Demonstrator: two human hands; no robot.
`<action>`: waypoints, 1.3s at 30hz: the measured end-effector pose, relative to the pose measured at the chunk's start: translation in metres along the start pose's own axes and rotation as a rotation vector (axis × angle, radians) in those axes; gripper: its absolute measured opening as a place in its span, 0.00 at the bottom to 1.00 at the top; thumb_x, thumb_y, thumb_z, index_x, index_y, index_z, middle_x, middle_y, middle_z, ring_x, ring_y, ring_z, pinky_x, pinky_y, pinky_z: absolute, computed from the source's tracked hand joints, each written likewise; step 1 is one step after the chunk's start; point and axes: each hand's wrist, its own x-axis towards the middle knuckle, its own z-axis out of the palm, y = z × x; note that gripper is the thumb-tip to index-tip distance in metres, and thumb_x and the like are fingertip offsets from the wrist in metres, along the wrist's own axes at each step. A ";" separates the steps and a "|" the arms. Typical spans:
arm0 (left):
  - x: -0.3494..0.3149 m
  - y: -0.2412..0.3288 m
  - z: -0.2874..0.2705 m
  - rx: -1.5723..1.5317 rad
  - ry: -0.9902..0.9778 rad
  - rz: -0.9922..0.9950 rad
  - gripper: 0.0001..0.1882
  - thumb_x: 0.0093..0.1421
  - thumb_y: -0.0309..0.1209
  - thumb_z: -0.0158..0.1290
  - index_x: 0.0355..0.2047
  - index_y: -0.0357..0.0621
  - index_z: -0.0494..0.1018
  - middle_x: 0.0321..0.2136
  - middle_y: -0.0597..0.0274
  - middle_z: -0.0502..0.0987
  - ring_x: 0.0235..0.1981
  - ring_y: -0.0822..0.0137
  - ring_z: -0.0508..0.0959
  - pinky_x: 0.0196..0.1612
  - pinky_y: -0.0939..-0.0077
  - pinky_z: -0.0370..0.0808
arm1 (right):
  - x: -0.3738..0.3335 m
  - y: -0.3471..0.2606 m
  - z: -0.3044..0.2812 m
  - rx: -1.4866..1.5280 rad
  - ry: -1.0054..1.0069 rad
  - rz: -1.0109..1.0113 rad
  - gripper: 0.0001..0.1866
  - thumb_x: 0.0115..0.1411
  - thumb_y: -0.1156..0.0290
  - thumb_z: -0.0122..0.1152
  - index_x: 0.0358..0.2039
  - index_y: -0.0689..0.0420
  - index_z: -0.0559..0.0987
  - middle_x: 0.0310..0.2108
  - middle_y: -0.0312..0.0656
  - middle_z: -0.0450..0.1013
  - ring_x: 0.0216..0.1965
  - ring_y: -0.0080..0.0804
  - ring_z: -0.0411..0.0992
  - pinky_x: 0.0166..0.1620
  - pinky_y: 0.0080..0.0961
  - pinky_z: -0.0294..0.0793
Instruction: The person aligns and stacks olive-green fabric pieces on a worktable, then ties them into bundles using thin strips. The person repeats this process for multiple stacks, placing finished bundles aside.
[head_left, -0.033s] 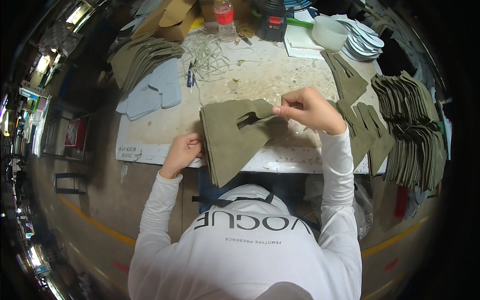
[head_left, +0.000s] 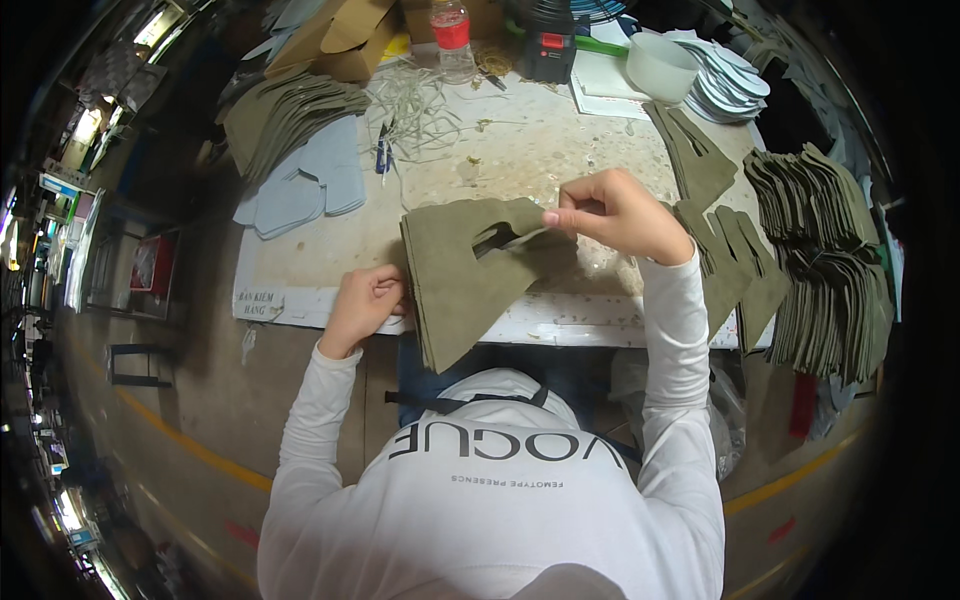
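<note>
A small stack of olive-green, suede-like cut pieces (head_left: 450,290) hangs partly over the table's front edge, its pointed end toward me. My left hand (head_left: 368,303) is closed at the stack's left edge, and its fingertips are partly hidden behind the pieces. With thumb and fingers, my right hand (head_left: 622,215) pinches the upper right corner of the top piece beside a curved slot. That corner is lifted a little, leaving a dark gap in the slot. How many layers each hand grips cannot be made out.
More olive pieces (head_left: 700,165) lie at the right, beside tall tied bundles (head_left: 825,270). Grey-blue pieces (head_left: 300,195) and a fanned olive pile (head_left: 285,120) sit at the left. Farther back are blue-handled snippers (head_left: 383,150), pale strips (head_left: 415,110), a bottle (head_left: 452,40) and a white bowl (head_left: 660,68).
My right hand has shifted very slightly up and left with the pinched corner. The left hand and the stack look almost unmoved.
</note>
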 end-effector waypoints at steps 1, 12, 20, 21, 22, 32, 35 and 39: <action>-0.001 0.004 -0.007 0.076 0.042 0.086 0.06 0.62 0.23 0.51 0.35 0.35 0.77 0.26 0.61 0.81 0.27 0.77 0.79 0.31 0.83 0.74 | 0.008 -0.005 -0.001 -0.015 0.030 -0.094 0.19 0.60 0.59 0.64 0.21 0.61 0.79 0.13 0.36 0.70 0.14 0.26 0.58 0.22 0.24 0.59; -0.030 0.057 -0.032 0.192 0.084 0.720 0.06 0.54 0.21 0.59 0.34 0.38 0.78 0.35 0.60 0.77 0.34 0.65 0.78 0.39 0.74 0.73 | 0.069 -0.093 0.082 -0.107 0.037 -0.479 0.17 0.53 0.56 0.66 0.24 0.59 0.84 0.19 0.48 0.76 0.24 0.49 0.76 0.32 0.37 0.76; -0.007 0.038 -0.030 -0.205 0.140 0.746 0.04 0.59 0.24 0.57 0.30 0.37 0.73 0.33 0.58 0.76 0.38 0.67 0.75 0.43 0.73 0.71 | 0.055 -0.076 0.088 -0.034 -0.060 -0.380 0.12 0.52 0.63 0.68 0.25 0.60 0.82 0.22 0.49 0.77 0.26 0.49 0.76 0.32 0.37 0.75; -0.008 0.035 -0.030 -0.156 0.207 0.762 0.07 0.61 0.25 0.55 0.28 0.38 0.70 0.32 0.59 0.75 0.34 0.70 0.72 0.42 0.75 0.70 | 0.056 -0.072 0.098 -0.008 -0.062 -0.430 0.12 0.52 0.63 0.68 0.26 0.61 0.82 0.23 0.50 0.77 0.26 0.49 0.76 0.32 0.37 0.75; -0.009 0.033 -0.029 -0.206 0.208 0.786 0.05 0.61 0.25 0.55 0.30 0.37 0.71 0.32 0.59 0.74 0.34 0.71 0.72 0.42 0.76 0.70 | 0.057 -0.069 0.110 -0.015 -0.102 -0.410 0.12 0.52 0.64 0.69 0.26 0.61 0.82 0.23 0.51 0.77 0.26 0.49 0.76 0.33 0.37 0.75; -0.010 0.001 -0.028 0.012 0.346 0.466 0.10 0.59 0.25 0.57 0.41 0.40 0.78 0.29 0.66 0.71 0.27 0.76 0.71 0.33 0.83 0.68 | 0.066 -0.057 0.151 0.244 0.123 -0.503 0.07 0.59 0.72 0.60 0.28 0.61 0.80 0.25 0.47 0.75 0.26 0.47 0.74 0.31 0.35 0.71; -0.003 0.003 -0.037 0.146 0.353 0.492 0.05 0.56 0.27 0.60 0.34 0.42 0.80 0.31 0.64 0.71 0.30 0.72 0.73 0.35 0.80 0.70 | 0.061 -0.068 0.132 0.174 0.138 -0.572 0.05 0.53 0.76 0.62 0.29 0.65 0.79 0.27 0.49 0.74 0.29 0.51 0.73 0.33 0.38 0.73; 0.006 0.013 -0.053 0.288 0.416 0.697 0.06 0.53 0.28 0.62 0.31 0.41 0.79 0.40 0.58 0.73 0.40 0.61 0.74 0.46 0.70 0.70 | 0.047 -0.079 0.119 -0.085 0.218 -0.632 0.05 0.53 0.72 0.65 0.28 0.59 0.80 0.27 0.45 0.72 0.31 0.44 0.74 0.34 0.35 0.73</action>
